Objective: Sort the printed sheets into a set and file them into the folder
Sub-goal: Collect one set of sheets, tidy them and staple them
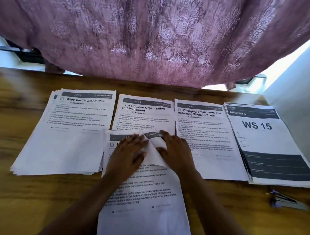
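Thin white paper, light and limp, creases easily: the top sheet (155,152) of the near stack (145,221) lies under both hands. The left hand (129,151) presses flat on it with straight fingers. The right hand (175,148) pinches its turned-up far corner, probably the best place to hold.

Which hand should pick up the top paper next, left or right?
Probably the right. The right hand pinches the curled-up corner of the top sheet, while the left hand lies flat on the sheet, pressing it down.
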A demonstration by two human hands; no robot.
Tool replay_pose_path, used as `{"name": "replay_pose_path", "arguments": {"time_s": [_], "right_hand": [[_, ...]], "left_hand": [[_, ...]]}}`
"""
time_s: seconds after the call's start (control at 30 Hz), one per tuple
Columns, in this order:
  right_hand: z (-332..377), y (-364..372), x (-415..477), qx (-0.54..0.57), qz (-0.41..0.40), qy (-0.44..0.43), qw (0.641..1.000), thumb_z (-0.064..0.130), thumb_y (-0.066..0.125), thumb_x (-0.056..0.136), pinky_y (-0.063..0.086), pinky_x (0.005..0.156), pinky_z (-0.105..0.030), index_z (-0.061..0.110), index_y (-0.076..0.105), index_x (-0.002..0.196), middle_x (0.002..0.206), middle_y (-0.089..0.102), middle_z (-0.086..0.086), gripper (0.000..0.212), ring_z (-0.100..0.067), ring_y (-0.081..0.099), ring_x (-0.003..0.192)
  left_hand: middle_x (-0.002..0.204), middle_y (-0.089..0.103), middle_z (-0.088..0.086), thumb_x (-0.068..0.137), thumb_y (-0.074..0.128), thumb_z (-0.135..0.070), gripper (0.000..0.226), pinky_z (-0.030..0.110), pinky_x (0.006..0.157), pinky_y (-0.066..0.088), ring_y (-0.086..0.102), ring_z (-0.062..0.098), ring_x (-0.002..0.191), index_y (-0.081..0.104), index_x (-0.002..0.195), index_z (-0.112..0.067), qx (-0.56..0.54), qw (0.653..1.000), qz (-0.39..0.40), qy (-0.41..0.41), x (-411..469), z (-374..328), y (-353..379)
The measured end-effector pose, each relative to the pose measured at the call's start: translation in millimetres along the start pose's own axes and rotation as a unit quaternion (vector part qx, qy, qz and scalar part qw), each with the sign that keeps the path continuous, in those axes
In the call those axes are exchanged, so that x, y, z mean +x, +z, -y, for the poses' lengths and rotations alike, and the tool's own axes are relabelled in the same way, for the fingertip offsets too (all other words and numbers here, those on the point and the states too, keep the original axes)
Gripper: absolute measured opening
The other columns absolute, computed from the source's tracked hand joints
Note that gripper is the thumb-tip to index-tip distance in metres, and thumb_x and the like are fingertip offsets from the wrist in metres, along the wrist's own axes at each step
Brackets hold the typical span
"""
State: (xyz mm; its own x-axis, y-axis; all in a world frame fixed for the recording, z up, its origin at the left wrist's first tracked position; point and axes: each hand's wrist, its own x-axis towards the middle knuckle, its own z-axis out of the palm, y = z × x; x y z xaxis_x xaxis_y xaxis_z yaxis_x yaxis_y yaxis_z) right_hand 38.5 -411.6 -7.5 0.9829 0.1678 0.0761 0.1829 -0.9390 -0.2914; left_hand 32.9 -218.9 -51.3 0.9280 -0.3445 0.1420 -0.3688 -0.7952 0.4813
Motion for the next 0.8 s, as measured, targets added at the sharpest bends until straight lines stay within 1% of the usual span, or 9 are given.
{"name": "replay_pose_path", "arguments": {"time_s": [0.13, 0.23, 0.33, 0.4, 0.47, 0.57, 0.67, 0.73, 0.8], "right_hand": [[15.6, -9.6, -2.8, 0.175, -0.090, 0.149, 0.969, 0.031, 0.071, 0.081, 0.047, 0.084, -0.034, 0.023, 0.042, 0.133, 0.104, 0.066, -0.007, 0.060, -0.027, 0.062, 0.097], [16.2, -11.1, 1.1, 0.270, -0.115, 0.161, 0.942, 0.017, 0.074, 0.080, 0.051, 0.076, -0.033, 0.023, 0.043, 0.133, 0.081, 0.065, -0.002, 0.062, -0.021, 0.063, 0.078], [14.5, -10.1, 2.3, 0.192, -0.123, 0.093, 0.969, 0.015, 0.071, 0.083, 0.050, 0.070, -0.030, 0.020, 0.060, 0.115, 0.079, 0.070, 0.000, 0.035, -0.021, 0.067, 0.073], [16.3, -5.2, -0.1, 0.067, -0.164, 0.007, 0.984, 0.015, 0.066, 0.082, 0.048, 0.053, -0.027, 0.018, 0.067, 0.096, 0.069, 0.070, -0.002, 0.015, -0.023, 0.067, 0.059], [18.2, 0.5, -5.7, -0.027, -0.208, -0.068, 0.975, 0.019, 0.056, 0.079, 0.044, 0.041, -0.022, 0.020, 0.070, 0.086, 0.062, 0.068, 0.001, 0.016, -0.019, 0.064, 0.049], [24.6, 9.5, -19.1, -0.065, -0.176, -0.137, 0.973, 0.027, 0.042, 0.083, 0.056, 0.066, -0.026, 0.020, 0.073, 0.096, 0.089, 0.074, 0.001, 0.035, -0.014, 0.071, 0.077], [27.5, 21.8, -27.2, -0.050, -0.091, -0.170, 0.980, 0.032, 0.039, 0.088, 0.048, 0.095, -0.041, 0.020, 0.072, 0.102, 0.106, 0.072, 0.000, 0.037, -0.013, 0.067, 0.103], [24.5, 21.4, -28.8, 0.051, -0.054, -0.167, 0.983, 0.033, 0.042, 0.089, 0.048, 0.095, -0.041, 0.021, 0.071, 0.103, 0.106, 0.072, -0.001, 0.034, -0.014, 0.067, 0.101], [19.5, 12.9, -29.7, 0.190, -0.085, -0.103, 0.973, 0.029, 0.052, 0.086, 0.057, 0.077, -0.031, 0.017, 0.073, 0.094, 0.094, 0.074, 0.001, 0.025, -0.014, 0.070, 0.082]], "left_hand": [[0.153, 0.032, -0.008, 0.092, 0.021, -0.054, 0.062, 0.031, 0.119, 0.010, 0.019, 0.010, 0.145, 0.037, 0.146, -0.027, 0.018, 1.000, 0.015, 0.003, 1.4, 1.9, 1.2], [0.153, 0.028, -0.011, 0.091, 0.019, -0.056, 0.064, 0.034, 0.121, 0.010, 0.017, 0.009, 0.146, 0.035, 0.146, -0.028, 0.013, 1.000, 0.021, -0.003, 0.4, 2.3, 1.4], [0.153, 0.031, -0.009, 0.091, 0.022, -0.058, 0.064, 0.038, 0.120, 0.016, 0.020, 0.008, 0.144, 0.034, 0.147, -0.028, -0.019, 0.999, 0.009, -0.026, -0.9, -2.6, -1.5], [0.153, 0.033, -0.006, 0.092, 0.027, -0.059, 0.063, 0.035, 0.119, 0.018, 0.024, 0.010, 0.143, 0.031, 0.148, -0.029, -0.056, 0.997, -0.002, -0.056, -2.7, -8.7, -5.7], [0.153, 0.032, -0.006, 0.091, 0.025, -0.062, 0.064, 0.036, 0.116, 0.024, 0.027, 0.009, 0.140, 0.025, 0.148, -0.034, -0.111, 0.991, -0.013, -0.074, -4.2, -14.5, -10.3], [0.154, 0.025, -0.016, 0.089, 0.021, -0.073, 0.063, 0.036, 0.113, 0.032, 0.027, 0.005, 0.140, 0.016, 0.146, -0.046, -0.215, 0.973, -0.056, -0.055, -4.6, -15.0, -12.1], [0.157, 0.021, -0.014, 0.092, 0.022, -0.068, 0.053, 0.043, 0.115, 0.029, 0.022, 0.007, 0.144, 0.017, 0.143, -0.056, -0.184, 0.981, -0.052, -0.031, -2.5, -7.9, -9.7], [0.158, 0.018, -0.009, 0.091, 0.025, -0.062, 0.054, 0.050, 0.113, 0.032, 0.023, 0.016, 0.145, 0.026, 0.143, -0.048, -0.108, 0.993, -0.024, -0.031, -1.6, -3.9, -6.7], [0.156, 0.017, -0.008, 0.090, 0.024, -0.056, 0.057, 0.050, 0.114, 0.030, 0.023, 0.021, 0.145, 0.033, 0.143, -0.034, -0.048, 0.998, -0.013, -0.023, -1.1, -2.6, -3.9]]}}
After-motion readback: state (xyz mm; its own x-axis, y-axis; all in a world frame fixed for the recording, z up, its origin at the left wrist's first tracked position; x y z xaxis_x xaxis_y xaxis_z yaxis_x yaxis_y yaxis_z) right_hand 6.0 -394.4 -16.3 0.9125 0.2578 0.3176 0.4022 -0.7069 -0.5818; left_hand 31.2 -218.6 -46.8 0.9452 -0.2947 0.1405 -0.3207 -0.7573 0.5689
